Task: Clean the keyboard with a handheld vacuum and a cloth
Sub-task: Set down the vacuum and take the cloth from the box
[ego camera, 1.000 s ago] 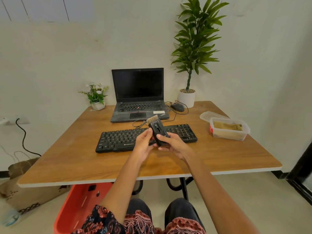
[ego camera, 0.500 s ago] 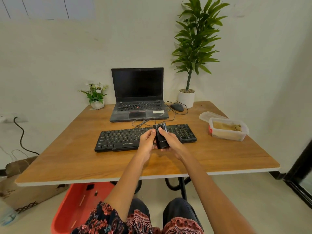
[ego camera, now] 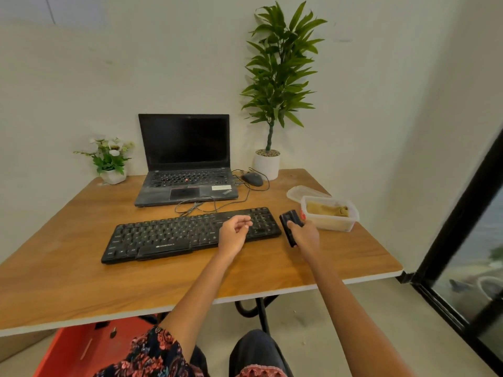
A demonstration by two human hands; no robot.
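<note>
Right hand (ego camera: 307, 235) gripping vacuum (ego camera: 291, 227) just right of keyboard (ego camera: 190, 232) on counter (ego camera: 81, 281), left hand (ego camera: 234, 235) loose and empty above right keys: best lowered gently there, cloth (ego camera: 328, 209) waiting further right.

An open laptop (ego camera: 187, 164) with a dark screen sits at the back of the wooden table (ego camera: 68, 281), a corded mouse (ego camera: 252, 179) just to its right. A small flower pot (ego camera: 111, 164) stands at the back left corner, a tall potted plant (ego camera: 275, 85) at the back right. Under the table lies a red bin (ego camera: 81, 349).
</note>
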